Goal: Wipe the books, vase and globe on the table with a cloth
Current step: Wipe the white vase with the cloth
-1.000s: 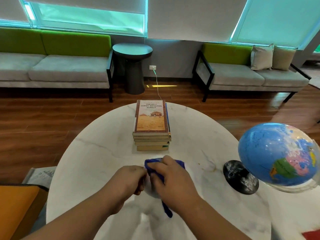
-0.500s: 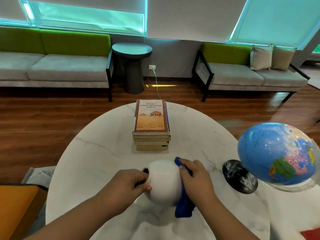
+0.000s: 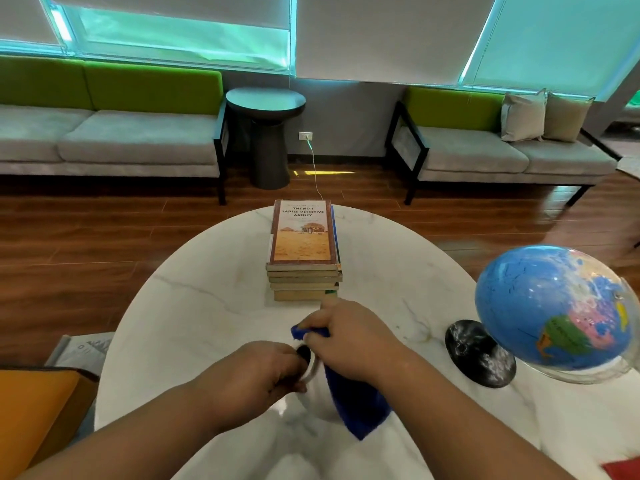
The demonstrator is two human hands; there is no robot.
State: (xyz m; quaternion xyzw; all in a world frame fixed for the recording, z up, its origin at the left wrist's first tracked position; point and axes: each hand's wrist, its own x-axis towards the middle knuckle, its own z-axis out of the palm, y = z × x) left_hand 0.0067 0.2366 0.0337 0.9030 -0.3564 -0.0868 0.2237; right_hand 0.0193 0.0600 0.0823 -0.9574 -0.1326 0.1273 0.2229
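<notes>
Over table [image 3: 194,306] | left hand [image 3: 266,368] grips vase [image 3: 317,401] rim | right hand [image 3: 349,337] fingers [image 3: 317,318] pinch cloth [image 3: 353,403]

Single head-worn wide-angle view, looking forward and down, close over the white desk [image 3: 214,306], both forearms entering from below, sofas [image 3: 138,140] far beyond

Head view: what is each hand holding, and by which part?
Left hand grips the white vase at its rim; right hand holds the blue cloth near its top.
</notes>
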